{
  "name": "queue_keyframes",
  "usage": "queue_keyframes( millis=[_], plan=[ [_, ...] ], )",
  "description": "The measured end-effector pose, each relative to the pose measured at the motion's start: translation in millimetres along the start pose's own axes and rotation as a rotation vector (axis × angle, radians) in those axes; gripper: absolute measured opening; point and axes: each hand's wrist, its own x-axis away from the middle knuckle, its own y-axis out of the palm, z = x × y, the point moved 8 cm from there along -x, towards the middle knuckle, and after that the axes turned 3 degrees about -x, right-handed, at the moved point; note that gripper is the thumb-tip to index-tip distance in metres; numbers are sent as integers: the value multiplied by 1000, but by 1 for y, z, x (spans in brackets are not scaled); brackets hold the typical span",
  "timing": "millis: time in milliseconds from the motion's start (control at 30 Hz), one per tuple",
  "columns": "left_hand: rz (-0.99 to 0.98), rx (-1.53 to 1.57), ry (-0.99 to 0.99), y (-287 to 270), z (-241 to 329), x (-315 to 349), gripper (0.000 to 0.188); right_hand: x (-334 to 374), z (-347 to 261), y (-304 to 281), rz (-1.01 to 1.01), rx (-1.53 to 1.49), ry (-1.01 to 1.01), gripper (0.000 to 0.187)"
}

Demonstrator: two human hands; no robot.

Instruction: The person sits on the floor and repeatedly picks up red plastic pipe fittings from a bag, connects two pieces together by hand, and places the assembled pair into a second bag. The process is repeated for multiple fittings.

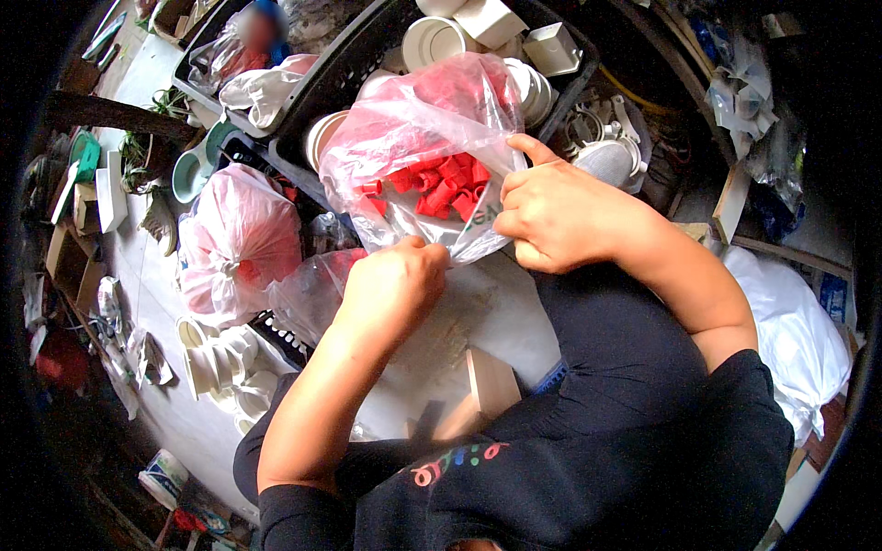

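A clear plastic bag point(432, 119) full of small red plastic pipe fittings point(441, 188) rests in a black crate, its mouth spread toward me. My left hand point(401, 280) is closed on the bag's near edge. My right hand point(551, 207) grips the rim on the other side, with the index finger extended along the plastic. Inside the opening the loose red fittings show, and a whitish patch with green print lies beside them. White pipe fittings point(436, 41) sit around the bag in the crate.
A tied bag of red pieces point(241, 234) stands at the left, above several white fittings point(220, 363) on the floor. The black crate point(588, 64) borders the far side. A white sack point(790, 331) lies at the right. A wooden piece point(491, 381) is near my legs.
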Motion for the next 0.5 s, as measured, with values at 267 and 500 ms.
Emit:
queue_keyframes(
  millis=[267, 500],
  plan=[
    [36, -61, 33, 5, 7, 4, 6, -13, 9, 26, -191, 127, 142, 20],
    [50, -54, 31, 5, 12, 4, 5, -52, 15, 28, 41, 146, 124, 15]
  ],
)
